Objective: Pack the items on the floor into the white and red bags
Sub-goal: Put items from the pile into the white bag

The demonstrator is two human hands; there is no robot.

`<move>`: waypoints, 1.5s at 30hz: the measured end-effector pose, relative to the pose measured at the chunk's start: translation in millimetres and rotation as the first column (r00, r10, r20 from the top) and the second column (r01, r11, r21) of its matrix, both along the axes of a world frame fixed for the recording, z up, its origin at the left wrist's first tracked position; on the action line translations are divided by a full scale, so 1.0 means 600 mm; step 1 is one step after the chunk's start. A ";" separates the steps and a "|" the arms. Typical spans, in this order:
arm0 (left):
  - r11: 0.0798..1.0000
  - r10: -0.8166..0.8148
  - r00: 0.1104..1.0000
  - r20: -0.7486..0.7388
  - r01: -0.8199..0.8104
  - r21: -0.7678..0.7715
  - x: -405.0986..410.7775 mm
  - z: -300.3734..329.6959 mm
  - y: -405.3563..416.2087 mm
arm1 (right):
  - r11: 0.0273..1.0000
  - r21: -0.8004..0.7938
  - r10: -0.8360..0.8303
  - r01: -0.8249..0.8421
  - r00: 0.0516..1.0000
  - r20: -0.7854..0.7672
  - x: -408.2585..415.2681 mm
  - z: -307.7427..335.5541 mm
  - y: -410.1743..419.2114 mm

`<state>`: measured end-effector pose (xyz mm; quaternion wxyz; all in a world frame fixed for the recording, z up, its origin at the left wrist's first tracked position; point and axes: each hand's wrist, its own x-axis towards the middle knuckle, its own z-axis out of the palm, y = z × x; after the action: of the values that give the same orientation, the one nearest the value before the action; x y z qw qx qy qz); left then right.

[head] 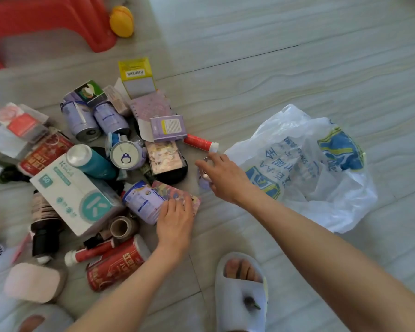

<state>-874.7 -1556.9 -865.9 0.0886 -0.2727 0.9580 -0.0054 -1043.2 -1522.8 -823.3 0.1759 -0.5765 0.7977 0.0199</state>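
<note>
**Both hands working the near edge of the pile, white bag waiting at the right**

Lowest in the frame, a foot in a pale slipper (241, 291) is planted on the floor (297, 68), so the person is crouching over the job with both arms reaching up into the picture.

The left hand (175, 224) is coming down on a flat, colourful packet (177, 195) that is leaning on a purple can (141, 200) at the centre of the frame. Its fingers (177, 207) are lying loosely curved over the packet's near edge; whether they are actually pinching it I cannot tell.

A little further up and to the right, the right hand (223, 178) is closing around a small purple can (204, 174), fingers curled over its top, the can half hidden beneath them. It looks like the next thing bound for the white bag (309, 168), which is slumping just beside that hand, presumably kept close to shorten each trip.

The remaining cans, boxes and bottles are heaped across the left half. No red bag is showing; a red stool (57, 20) is standing in the upper left.
</note>
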 end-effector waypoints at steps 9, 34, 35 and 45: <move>0.735 0.460 0.867 -0.190 -0.253 0.629 -0.023 0.066 -0.004 | 0.609 -0.420 -0.402 0.673 0.718 0.568 0.027 0.033 0.103; 0.549 0.378 0.832 -0.405 0.150 0.822 -0.218 0.082 0.038 | 0.474 -0.253 -0.851 0.843 0.513 0.116 -0.087 -0.004 0.213; 0.596 0.337 0.829 -0.447 0.180 0.782 -0.193 0.086 0.028 | 0.495 -0.329 -0.826 0.804 0.553 0.107 -0.076 0.000 0.206; 0.965 0.050 0.997 0.061 -0.064 0.255 0.074 0.087 -0.097 | 0.913 -0.139 -0.325 0.383 0.890 0.319 0.152 -0.051 0.075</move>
<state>-830.5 -1615.3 -813.9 0.1489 -0.2863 0.9396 0.1139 -951.9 -1477.8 -854.1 0.2329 -0.4319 0.8533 -0.1763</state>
